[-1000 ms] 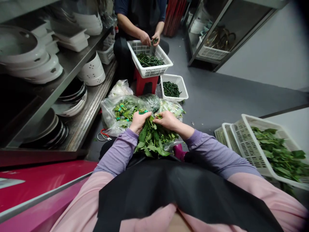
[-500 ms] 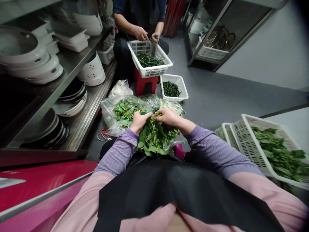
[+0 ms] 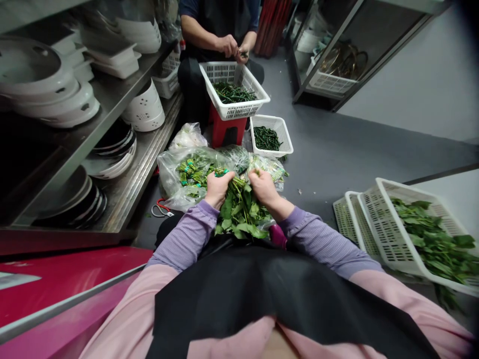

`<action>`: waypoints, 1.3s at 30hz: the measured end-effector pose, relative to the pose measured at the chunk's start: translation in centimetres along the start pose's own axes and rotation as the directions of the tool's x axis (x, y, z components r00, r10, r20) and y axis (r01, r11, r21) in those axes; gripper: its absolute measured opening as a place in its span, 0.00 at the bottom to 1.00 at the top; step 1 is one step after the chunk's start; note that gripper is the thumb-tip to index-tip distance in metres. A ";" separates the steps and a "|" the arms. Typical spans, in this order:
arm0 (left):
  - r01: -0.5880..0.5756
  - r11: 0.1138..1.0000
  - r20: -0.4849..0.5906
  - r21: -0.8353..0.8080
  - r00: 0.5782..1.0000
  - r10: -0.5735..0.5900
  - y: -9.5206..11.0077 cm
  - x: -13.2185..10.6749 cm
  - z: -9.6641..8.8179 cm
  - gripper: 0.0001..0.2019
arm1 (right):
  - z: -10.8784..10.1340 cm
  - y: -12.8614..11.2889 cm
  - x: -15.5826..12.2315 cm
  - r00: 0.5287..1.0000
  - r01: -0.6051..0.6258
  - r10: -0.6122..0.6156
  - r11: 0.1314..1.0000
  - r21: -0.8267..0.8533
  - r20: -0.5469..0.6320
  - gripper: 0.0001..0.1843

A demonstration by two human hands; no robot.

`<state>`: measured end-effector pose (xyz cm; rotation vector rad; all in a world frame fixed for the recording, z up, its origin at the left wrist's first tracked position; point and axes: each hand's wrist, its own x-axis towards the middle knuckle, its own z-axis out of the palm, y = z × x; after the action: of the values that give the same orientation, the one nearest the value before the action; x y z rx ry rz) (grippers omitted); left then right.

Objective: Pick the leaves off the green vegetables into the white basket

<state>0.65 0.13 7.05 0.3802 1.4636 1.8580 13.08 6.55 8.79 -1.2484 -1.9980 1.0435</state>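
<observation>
My left hand (image 3: 217, 189) is closed around the stem end of a bunch of leafy greens (image 3: 243, 212), where a bit of teal band shows. The leaves hang down over my lap. Just right of the bunch, my right hand (image 3: 265, 190) is closed in a pinch, with a bit of green stem at its fingertips; the rest is hidden by the fingers. Beyond my hands, a clear plastic bag (image 3: 167, 167) lies open on the floor with several banded bunches (image 3: 191, 172) in it. Scissors (image 3: 161, 208) with red on the handle lie to the left.
Across from me, a person's hands (image 3: 235, 49) work over a white basket (image 3: 239, 110) of green beans on a red stool (image 3: 228, 130). Another basket of beans (image 3: 272, 152) sits on the floor. At right stands a basket (image 3: 396, 229) of picked leaves. Shelves (image 3: 123, 199) with dishes line the left.
My right hand has moved right, away from my left hand and the bunch's stems. My left hand keeps its hold. The other person's hands have come together.
</observation>
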 end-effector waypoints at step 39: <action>0.163 0.958 0.184 -0.236 0.976 -0.120 0.8 -0.8 -0.3 0.14 | -3.0 -2.1 -3.7 0.986 0.164 -0.152 0.951 -0.261 0.067 0.13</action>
<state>0.71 -0.72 7.89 0.2924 1.0995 1.8196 15.93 3.59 11.92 -1.1799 -2.2902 0.7512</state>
